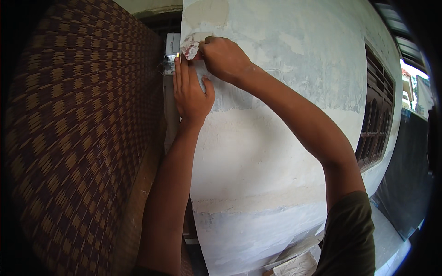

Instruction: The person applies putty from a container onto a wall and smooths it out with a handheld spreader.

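Observation:
My right hand is closed around a red putty scraper, high up at the left edge of the patchy white wall. A lump of white putty clings to the scraper, which is close against the wall; the fist hides its handle. Just below and to the left, my left hand lies along the wall's vertical edge. Its fingers are stretched upward and the thumb stands apart. Fresh-looking beige and grey patches mark the wall around both hands.
A brown woven panel rises close on the left. Beyond the wall's edge is a white box. A dark barred window and a dark sheet stand right. Below, a putty-smeared cardboard-like piece lies by the wall's foot.

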Tool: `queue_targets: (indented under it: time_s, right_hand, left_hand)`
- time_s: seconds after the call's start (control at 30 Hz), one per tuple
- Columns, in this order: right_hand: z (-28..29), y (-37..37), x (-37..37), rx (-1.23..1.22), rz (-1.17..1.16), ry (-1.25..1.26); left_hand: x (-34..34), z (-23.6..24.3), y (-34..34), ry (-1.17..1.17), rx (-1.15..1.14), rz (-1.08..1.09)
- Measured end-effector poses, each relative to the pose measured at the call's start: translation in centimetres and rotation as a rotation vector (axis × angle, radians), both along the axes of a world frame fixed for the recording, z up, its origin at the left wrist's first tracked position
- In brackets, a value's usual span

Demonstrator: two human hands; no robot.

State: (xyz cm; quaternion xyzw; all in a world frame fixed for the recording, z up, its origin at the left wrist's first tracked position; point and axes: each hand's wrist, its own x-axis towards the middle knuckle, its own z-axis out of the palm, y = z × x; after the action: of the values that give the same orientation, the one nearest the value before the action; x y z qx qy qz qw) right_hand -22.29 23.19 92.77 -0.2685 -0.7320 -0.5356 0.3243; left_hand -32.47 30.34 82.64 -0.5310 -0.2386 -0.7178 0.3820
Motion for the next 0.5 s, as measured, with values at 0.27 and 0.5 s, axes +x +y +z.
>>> queue_targets:
  time_s: [0.27,0.5]
  right_hand:
    - [8.6,2.6,1.7,0.274,-0.002,0.051]
    - [1.3,1.7,-1.1,0.165,0.118,0.001]
  left_hand:
    - [1.3,0.3,-0.1,0.021,-0.010,0.012]
    - [0.0,-0.1,-0.4,0.019,-0.055,0.011]
